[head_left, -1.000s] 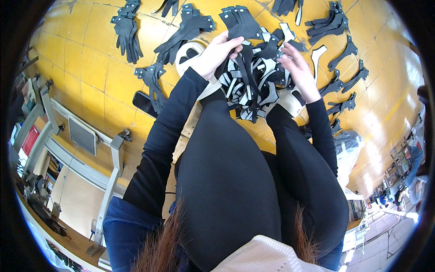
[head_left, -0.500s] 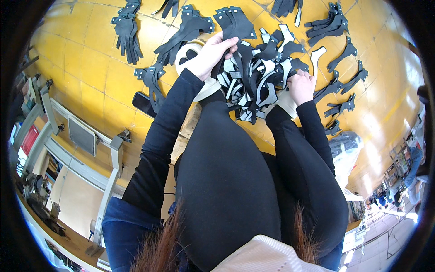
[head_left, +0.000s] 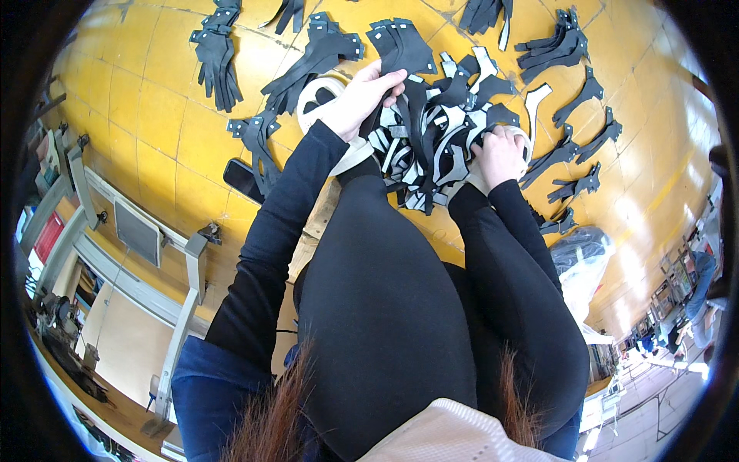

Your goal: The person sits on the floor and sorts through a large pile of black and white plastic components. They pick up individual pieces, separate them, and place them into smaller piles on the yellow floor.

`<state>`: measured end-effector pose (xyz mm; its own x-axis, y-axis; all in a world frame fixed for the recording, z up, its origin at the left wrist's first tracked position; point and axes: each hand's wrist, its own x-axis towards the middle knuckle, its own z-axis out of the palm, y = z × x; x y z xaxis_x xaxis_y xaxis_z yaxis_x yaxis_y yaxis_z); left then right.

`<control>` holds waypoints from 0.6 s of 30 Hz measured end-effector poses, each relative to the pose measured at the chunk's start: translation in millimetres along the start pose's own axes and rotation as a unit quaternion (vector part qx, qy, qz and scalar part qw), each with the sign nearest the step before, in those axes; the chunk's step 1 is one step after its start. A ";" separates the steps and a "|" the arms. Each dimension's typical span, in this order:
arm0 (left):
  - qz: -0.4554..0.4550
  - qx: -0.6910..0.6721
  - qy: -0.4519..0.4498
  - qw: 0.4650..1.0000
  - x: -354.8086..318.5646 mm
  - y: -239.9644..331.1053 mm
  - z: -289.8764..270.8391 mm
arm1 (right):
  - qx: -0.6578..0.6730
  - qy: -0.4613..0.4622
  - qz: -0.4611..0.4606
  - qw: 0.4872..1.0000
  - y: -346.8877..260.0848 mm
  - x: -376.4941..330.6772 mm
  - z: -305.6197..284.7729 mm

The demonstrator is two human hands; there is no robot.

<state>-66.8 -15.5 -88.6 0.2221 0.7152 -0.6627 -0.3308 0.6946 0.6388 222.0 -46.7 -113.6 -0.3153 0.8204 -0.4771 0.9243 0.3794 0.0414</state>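
Observation:
A tangled heap of black and white cut pieces (head_left: 437,138), curved and strap-like, lies on the floor between my feet. At the heap's upper left edge is my left hand (head_left: 363,100), its fingers curled and thumb laid over them. A dark piece shows just below those fingers; whether it is gripped I cannot make out. My right hand (head_left: 502,156) reaches down at the right side of the heap, over my right shoe, with fingers bent among the pieces. Its fingertips are partly hidden. A fan of black pieces (head_left: 400,48) with small pale tags lies just beyond my left hand.
Sorted bunches of black pieces lie around on the yellow tiled floor (head_left: 146,115), including one at far left (head_left: 218,65) and one at far right (head_left: 553,50). A phone (head_left: 243,179) lies left of my left arm. A clear plastic bag (head_left: 583,258) stands at right.
My right hand has moved slightly left and nearer to me, uncovering part of my right shoe. My left hand has barely moved.

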 end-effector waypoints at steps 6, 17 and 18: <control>0.005 -0.023 -0.007 1.000 -2.3 2.4 0.5 | -0.019 -0.003 0.015 1.000 -3.9 1.8 2.7; 0.015 -0.021 -0.013 1.000 -2.7 5.5 2.3 | 0.169 -0.045 0.025 0.984 19.3 3.6 -9.8; 0.015 -0.024 -0.012 1.000 -3.1 5.2 0.3 | 0.224 -0.085 0.036 0.970 24.4 5.0 -17.5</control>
<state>-68.9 -14.1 -83.1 0.2327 0.7379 -0.6335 -0.3806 0.6686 0.6389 239.2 -25.9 -99.6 -0.2417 0.7411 -0.6264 0.9554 0.0687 -0.2874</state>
